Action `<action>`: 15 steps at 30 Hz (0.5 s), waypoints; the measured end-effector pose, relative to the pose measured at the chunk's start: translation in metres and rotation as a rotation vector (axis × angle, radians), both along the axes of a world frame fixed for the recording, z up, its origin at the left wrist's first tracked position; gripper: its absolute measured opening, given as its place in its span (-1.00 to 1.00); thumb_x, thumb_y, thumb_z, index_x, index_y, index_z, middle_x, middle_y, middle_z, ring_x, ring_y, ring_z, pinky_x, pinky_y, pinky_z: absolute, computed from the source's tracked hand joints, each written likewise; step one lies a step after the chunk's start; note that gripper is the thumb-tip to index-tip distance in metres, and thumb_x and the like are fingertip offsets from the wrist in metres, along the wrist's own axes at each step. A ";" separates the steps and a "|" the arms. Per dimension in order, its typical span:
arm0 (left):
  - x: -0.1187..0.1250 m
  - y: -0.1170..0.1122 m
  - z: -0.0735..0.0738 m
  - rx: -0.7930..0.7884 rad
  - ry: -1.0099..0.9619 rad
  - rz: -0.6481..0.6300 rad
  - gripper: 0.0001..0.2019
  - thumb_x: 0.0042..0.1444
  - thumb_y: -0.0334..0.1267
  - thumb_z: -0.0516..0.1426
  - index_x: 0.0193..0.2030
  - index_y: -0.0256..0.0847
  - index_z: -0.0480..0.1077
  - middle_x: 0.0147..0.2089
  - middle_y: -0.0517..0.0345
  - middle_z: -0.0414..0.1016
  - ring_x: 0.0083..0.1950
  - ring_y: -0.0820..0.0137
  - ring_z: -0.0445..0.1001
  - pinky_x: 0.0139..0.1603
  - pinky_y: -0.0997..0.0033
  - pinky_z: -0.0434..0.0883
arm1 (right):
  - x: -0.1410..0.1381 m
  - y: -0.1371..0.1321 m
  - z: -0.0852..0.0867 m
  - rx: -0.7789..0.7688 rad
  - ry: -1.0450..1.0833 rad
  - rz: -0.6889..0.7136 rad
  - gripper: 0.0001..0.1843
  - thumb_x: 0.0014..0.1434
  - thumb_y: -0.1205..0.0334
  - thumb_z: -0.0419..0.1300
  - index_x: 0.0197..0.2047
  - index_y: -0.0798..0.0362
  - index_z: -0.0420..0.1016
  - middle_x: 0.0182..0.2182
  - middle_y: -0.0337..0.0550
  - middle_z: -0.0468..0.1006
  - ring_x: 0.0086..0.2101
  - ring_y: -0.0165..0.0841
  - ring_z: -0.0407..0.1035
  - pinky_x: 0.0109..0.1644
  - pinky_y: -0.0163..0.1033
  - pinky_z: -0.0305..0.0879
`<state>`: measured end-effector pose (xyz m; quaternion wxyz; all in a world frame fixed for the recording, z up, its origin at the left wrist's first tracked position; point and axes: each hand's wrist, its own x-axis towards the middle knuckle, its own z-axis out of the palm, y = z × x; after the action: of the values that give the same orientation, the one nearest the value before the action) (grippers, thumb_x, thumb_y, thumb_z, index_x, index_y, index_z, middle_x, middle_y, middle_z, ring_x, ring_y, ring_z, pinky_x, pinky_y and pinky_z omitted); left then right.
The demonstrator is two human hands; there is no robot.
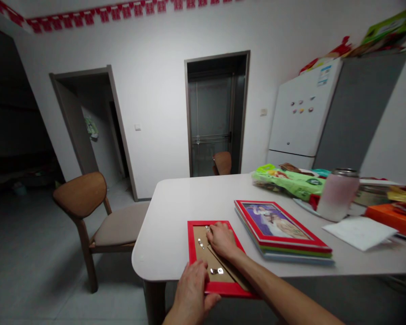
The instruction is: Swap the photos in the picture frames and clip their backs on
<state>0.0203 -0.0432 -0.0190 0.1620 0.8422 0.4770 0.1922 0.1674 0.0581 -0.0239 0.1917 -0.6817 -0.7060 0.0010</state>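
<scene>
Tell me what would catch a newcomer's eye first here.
A red picture frame lies face down at the near edge of the white table, the right hand on its brown backing, the left hand at its lower edge. Beside it sits a stack of frames, the top one red around a purple photo.

The photo frame (pixel 190 253) is red around brown card; the banner (pixel 103 16) above seems red-patterned.

left hand (pixel 190 289): palm down, fingers curled | right hand (pixel 223 240): palm down, arm outstretched
</scene>
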 end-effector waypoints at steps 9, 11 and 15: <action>-0.001 0.002 -0.007 0.029 -0.001 -0.007 -0.45 -0.17 -0.27 0.18 0.01 -0.41 0.20 0.04 -0.21 0.27 0.10 0.15 0.19 0.13 0.09 0.11 | -0.001 0.003 0.003 -0.038 0.030 -0.020 -0.67 0.06 0.15 -0.08 -0.17 -0.10 0.41 -0.21 -0.08 0.36 -0.18 -0.22 0.17 -0.22 -0.18 0.02; -0.002 0.004 -0.013 0.046 -0.012 -0.002 -0.41 -0.19 -0.26 0.18 0.03 -0.41 0.17 0.05 -0.23 0.26 0.09 0.14 0.20 0.11 0.10 0.15 | 0.002 -0.002 0.008 -0.033 0.034 -0.004 -0.66 0.04 0.16 -0.06 -0.12 -0.06 0.38 -0.21 -0.06 0.36 -0.18 -0.23 0.17 -0.21 -0.19 0.03; -0.003 0.011 -0.021 0.085 -0.044 -0.017 -0.44 -0.18 -0.24 0.17 0.02 -0.35 0.19 0.04 -0.18 0.28 0.08 0.14 0.21 0.08 0.11 0.19 | 0.019 -0.028 0.015 0.002 0.043 0.068 -0.61 0.02 0.09 -0.03 -0.07 -0.03 0.32 -0.20 -0.08 0.36 -0.18 -0.28 0.18 -0.17 -0.24 0.04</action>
<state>0.0177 -0.0319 -0.0401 0.1381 0.8479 0.4576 0.2296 0.1861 0.0301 -0.0092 0.2073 -0.6570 -0.7245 0.0213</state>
